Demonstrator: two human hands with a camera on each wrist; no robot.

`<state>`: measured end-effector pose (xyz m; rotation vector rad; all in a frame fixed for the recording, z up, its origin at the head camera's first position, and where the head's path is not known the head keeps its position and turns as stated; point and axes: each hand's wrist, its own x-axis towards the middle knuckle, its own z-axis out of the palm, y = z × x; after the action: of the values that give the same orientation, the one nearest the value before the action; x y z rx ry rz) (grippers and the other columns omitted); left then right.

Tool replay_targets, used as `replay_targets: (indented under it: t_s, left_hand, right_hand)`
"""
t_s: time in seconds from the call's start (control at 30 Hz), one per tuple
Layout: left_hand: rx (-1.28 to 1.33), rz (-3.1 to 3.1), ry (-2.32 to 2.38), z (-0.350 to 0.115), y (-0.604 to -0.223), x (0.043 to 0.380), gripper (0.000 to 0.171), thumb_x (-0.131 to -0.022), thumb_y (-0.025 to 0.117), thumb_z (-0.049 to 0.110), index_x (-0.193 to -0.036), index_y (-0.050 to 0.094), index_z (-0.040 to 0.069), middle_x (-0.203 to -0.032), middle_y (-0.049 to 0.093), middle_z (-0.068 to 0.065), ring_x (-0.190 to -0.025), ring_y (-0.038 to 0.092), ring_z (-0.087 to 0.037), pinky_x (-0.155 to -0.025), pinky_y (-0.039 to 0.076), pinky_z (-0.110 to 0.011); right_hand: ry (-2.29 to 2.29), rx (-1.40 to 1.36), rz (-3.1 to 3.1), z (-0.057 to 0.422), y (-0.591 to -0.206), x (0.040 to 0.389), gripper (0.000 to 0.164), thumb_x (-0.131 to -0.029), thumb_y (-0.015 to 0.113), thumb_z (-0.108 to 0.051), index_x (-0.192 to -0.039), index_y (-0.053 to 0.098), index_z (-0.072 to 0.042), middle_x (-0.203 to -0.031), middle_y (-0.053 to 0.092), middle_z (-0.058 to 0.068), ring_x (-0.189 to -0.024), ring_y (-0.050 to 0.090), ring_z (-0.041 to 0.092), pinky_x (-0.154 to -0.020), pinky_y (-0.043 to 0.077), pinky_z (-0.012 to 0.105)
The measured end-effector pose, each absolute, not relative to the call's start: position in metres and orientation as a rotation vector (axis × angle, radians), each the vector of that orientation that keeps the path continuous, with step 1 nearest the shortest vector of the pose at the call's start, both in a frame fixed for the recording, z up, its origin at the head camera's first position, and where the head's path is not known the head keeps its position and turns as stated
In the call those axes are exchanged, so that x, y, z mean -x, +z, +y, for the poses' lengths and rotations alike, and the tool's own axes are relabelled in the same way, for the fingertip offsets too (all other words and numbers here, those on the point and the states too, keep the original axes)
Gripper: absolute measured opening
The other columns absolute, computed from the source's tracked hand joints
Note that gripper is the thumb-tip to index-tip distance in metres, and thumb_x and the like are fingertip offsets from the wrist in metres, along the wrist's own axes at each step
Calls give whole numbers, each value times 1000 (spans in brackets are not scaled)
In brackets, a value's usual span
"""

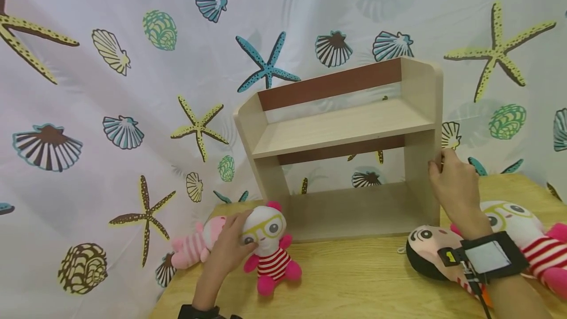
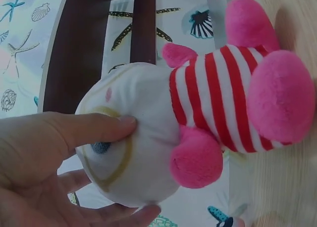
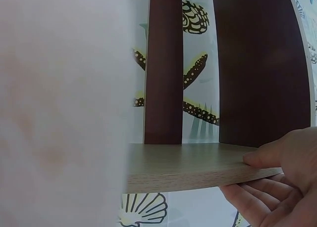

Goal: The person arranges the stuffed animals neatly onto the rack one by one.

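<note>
Red-striped plush (image 1: 273, 262) in front of left end of shelf (image 1: 345, 124), head gripped by left hand (image 1: 229, 243). Right hand (image 1: 456, 188) grips shelf's right side panel. On table (image 1: 345, 274): pink plush (image 1: 191, 249) at far left, black-haired doll (image 1: 426, 250) at right.

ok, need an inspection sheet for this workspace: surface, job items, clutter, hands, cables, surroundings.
Surface: light wood-grain table.
Job items: two-tier shelf standing on the table, no toys on its boards; glasses plush with red-striped body in front of its left end, contact with the table unclear.
Clutter: pink plush lying left of the shelf; dark-haired doll and a second glasses plush lying at right, partly hidden by the forearm.
Hands: left hand grips the glasses plush by its head; right hand grips the shelf's right side panel.
Cables: thin dark cable at the right wrist; far end out of view.
Surroundings: shell-and-starfish curtain behind and at left.
</note>
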<state>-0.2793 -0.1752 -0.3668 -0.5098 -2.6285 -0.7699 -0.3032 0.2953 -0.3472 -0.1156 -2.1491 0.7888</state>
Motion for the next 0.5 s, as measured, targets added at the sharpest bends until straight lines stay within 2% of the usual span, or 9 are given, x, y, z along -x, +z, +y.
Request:
replay_targets:
  t_s: [0.13,0.3,0.5]
  left_hand:
    - [591,-2614,-802,-171,-367,283,71,-76,81,-4,-140,51,3,-134,53,-20,-112,55,-36,-90,48,-52]
    - [592,-2625,-825,-159,-364,284,72,-77,82,-2,-141,48,1,-130,56,-19,-113,56,-35,-92,48,-53]
    - [643,-2627,-808,-141,-358,288,68,-78,83,2,-139,52,1,-131,57,-18,-113,57,-35,-92,49,-53]
  right_hand:
    - [787,92,-2130,298,-347,304,28,-96,60,-4,-111,54,19,-93,61,43,-75,62,57,-59,49,61]
    - [788,95,-2135,299,-347,303,28,-97,59,-4,-111,53,19,-94,60,43,-74,63,56,-58,50,60]
    - [771,95,-2122,298,-349,304,26,-97,59,-5,-109,54,17,-90,62,41,-71,62,54,-58,48,60]
